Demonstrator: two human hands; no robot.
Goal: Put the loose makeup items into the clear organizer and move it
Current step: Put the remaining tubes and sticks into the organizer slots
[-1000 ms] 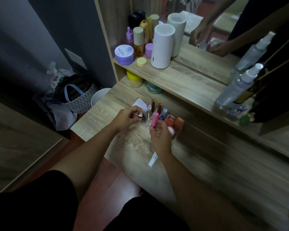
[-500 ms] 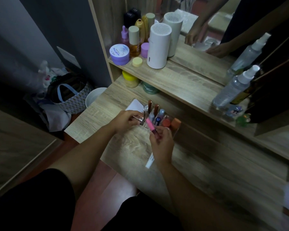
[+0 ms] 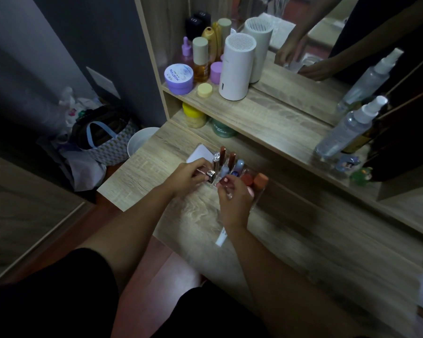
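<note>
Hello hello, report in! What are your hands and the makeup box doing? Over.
Left hand pinching a silver-capped lipstick at the clear organizer. Right hand at its front slots, grip unclear. White tube loose on the desk. Nothing in the way.

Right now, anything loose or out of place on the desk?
Yes: a white tube lies flat on the desk beside the right wrist, outside the clear organizer. Nothing looks spilled or damaged.

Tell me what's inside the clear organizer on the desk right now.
The clear organizer holds upright makeup tubes: two brown-capped, some blue, two orange-capped. The left hand and right hand cover its near slots, so their contents cannot be seen.
</note>
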